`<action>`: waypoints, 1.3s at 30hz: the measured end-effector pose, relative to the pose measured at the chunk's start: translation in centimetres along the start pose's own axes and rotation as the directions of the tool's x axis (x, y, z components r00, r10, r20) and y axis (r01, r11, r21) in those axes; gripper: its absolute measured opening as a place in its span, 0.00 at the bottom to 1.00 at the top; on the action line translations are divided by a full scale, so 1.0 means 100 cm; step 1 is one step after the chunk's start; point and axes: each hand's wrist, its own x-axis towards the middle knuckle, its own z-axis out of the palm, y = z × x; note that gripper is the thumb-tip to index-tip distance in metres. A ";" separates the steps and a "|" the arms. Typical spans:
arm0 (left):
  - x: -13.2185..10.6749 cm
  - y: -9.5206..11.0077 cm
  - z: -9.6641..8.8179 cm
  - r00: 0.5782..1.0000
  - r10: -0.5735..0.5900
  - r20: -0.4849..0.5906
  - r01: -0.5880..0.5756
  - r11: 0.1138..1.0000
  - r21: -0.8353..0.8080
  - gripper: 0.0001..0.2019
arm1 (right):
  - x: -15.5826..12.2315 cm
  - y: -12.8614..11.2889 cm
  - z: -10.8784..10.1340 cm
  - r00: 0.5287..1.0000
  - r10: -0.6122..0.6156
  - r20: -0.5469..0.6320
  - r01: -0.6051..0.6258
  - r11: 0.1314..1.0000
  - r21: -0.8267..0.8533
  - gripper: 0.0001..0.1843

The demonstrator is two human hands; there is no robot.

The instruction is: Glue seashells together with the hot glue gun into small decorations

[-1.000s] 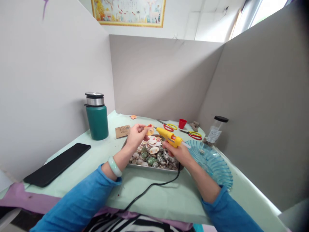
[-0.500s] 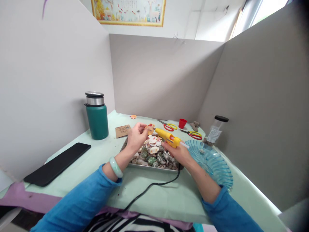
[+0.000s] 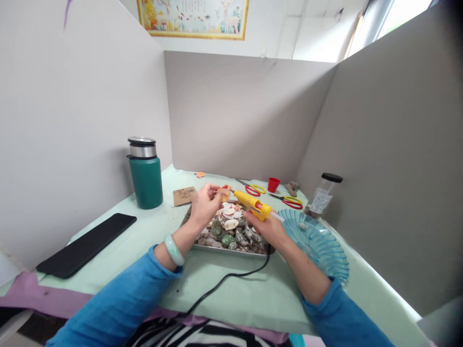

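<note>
My left hand (image 3: 203,204) pinches a small orange shell (image 3: 224,193) above a metal tray (image 3: 231,250) heaped with several shells (image 3: 229,228). A yellow glue gun (image 3: 253,204) is gripped in my right hand (image 3: 265,228), its nozzle touching the shell. The gun's black cord (image 3: 224,282) runs toward me across the table.
A ribbed blue glass plate (image 3: 318,243) lies right of the tray. Behind are two pairs of scissors (image 3: 253,189), a red cup (image 3: 273,184), and a clear jar with a black lid (image 3: 323,193). A green flask (image 3: 145,173), a brown card (image 3: 183,196) and a black phone (image 3: 87,245) lie left. Grey partitions enclose the table.
The shell and the glue gun's nozzle have shifted very slightly; otherwise both hands hold the same pose.
</note>
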 end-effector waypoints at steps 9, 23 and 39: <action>0.001 -0.001 0.000 1.000 -0.012 -0.005 0.012 1.000 -0.015 0.09 | 0.000 -0.002 0.000 0.999 -0.019 -0.029 0.019 1.000 -0.014 0.15; 0.002 -0.003 0.000 1.000 0.001 0.008 -0.001 1.000 0.029 0.11 | 0.000 -0.005 0.001 0.998 -0.003 -0.063 -0.001 0.999 -0.054 0.16; 0.000 0.000 0.000 1.000 -0.007 0.007 0.006 0.999 0.031 0.10 | -0.001 -0.004 0.000 0.998 -0.013 -0.053 0.010 0.998 -0.069 0.16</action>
